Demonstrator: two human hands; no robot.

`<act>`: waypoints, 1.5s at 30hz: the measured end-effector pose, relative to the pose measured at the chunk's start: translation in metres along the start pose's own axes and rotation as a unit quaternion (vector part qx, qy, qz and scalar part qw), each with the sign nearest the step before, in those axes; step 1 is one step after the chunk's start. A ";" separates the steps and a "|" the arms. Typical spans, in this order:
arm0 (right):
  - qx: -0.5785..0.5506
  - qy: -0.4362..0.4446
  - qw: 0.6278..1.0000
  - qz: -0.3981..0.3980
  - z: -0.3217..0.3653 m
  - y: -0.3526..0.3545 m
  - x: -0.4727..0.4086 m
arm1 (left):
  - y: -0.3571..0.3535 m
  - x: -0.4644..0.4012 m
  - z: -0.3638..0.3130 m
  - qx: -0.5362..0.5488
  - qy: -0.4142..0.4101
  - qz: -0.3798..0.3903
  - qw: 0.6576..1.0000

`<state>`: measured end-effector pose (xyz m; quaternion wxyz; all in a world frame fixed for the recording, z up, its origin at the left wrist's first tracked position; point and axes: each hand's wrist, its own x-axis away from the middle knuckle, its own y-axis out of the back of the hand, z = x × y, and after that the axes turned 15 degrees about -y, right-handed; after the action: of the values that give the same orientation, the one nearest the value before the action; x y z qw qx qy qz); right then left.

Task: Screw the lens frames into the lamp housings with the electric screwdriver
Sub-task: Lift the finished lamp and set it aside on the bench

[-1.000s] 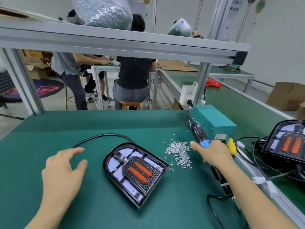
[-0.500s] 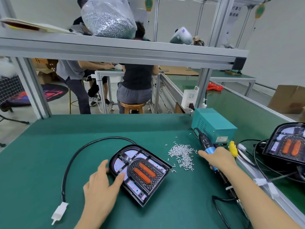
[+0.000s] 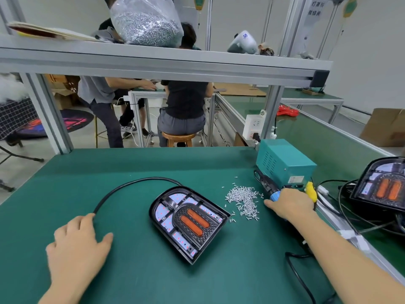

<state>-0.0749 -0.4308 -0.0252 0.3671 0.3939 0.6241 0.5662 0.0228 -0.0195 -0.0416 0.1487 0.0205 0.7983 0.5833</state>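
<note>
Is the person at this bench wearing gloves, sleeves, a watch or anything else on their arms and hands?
No. Both hands are bare: no gloves, rings or tape show on the left hand or the right hand. Both forearms are uncovered as far as the picture shows, with no sleeve cuffs, watch or wristband in view. Anything worn further up the arms is out of frame.
</note>
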 end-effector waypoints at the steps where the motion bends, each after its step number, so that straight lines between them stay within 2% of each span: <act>1: 0.010 0.003 1.000 0.003 -0.001 0.002 0.000 | 0.000 0.000 0.003 -0.006 0.004 0.021 1.000; 10: 0.031 0.042 0.998 0.031 -0.004 0.005 0.005 | 0.011 -0.020 0.014 0.047 -0.007 0.081 0.996; 15: 0.027 0.026 0.999 0.021 -0.002 0.003 0.008 | 0.012 -0.022 0.013 0.060 0.007 0.061 0.996; 17: -0.003 -0.009 1.000 0.029 -0.001 0.002 0.008 | 0.010 -0.022 0.013 0.131 0.036 0.038 0.990; 18: -0.009 -0.018 0.999 0.031 -0.001 0.001 0.008 | 0.009 -0.021 0.012 0.229 0.068 0.025 0.971; 19: -0.010 -0.020 0.999 0.030 -0.002 0.000 0.008 | 0.011 -0.020 0.007 0.352 0.107 0.019 0.930; 20: -0.007 -0.017 0.999 0.029 -0.003 -0.001 0.007 | 0.012 -0.019 -0.001 0.462 0.144 0.021 0.875; 21: -0.003 -0.014 1.000 0.026 -0.003 -0.002 0.007 | 0.013 -0.016 -0.011 0.536 0.169 0.032 0.827; 22: -0.002 -0.012 1.000 0.025 -0.003 -0.002 0.007 | 0.012 -0.013 -0.019 0.575 0.177 0.047 0.798; 23: -0.002 -0.009 1.000 0.027 -0.003 -0.002 0.007 | 0.010 -0.010 -0.026 0.591 0.174 0.061 0.785; 25: 0.006 -0.006 0.999 0.037 -0.003 0.000 0.008 | 0.005 -0.002 -0.038 0.583 0.148 0.083 0.795; 27: 0.017 -0.007 0.999 0.028 -0.001 0.009 0.014 | 0.000 0.003 -0.046 0.530 0.108 0.095 0.836; 29: 0.028 0.005 0.999 -0.042 0.005 0.026 0.026 | -0.002 0.009 -0.053 0.489 0.075 0.079 0.866; 31: -0.035 0.076 0.991 -0.100 0.017 0.039 0.044 | -0.006 0.015 -0.060 0.470 0.064 0.054 0.878; 32: -0.101 0.128 0.983 -0.082 0.026 0.043 0.055 | -0.009 0.018 -0.064 0.457 0.058 0.049 0.886; 33: -0.177 0.178 0.968 -0.022 0.035 0.045 0.068 | -0.011 0.020 -0.068 0.442 0.052 0.050 0.894; 35: -0.267 0.233 0.922 0.155 0.053 0.045 0.093 | -0.014 0.026 -0.074 0.425 0.041 0.057 0.903; 37: -0.309 0.238 0.878 0.277 0.066 0.036 0.109 | -0.015 0.031 -0.077 0.427 0.039 0.058 0.901; 39: -0.370 0.198 0.835 0.357 0.072 0.027 0.118 | -0.016 0.035 -0.081 0.457 0.037 0.060 0.887; 41: -0.410 0.169 0.808 0.387 0.075 0.020 0.121 | -0.016 0.039 -0.089 0.506 0.038 0.055 0.860; 45: -0.435 0.154 0.793 0.399 0.074 0.017 0.125 | -0.020 0.046 -0.113 0.550 0.049 0.002 0.834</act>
<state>-0.0594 -0.2863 -0.0164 0.1404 0.3148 0.1475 0.9271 -0.0474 -0.1208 -0.0387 0.0726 0.0717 0.9936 0.0490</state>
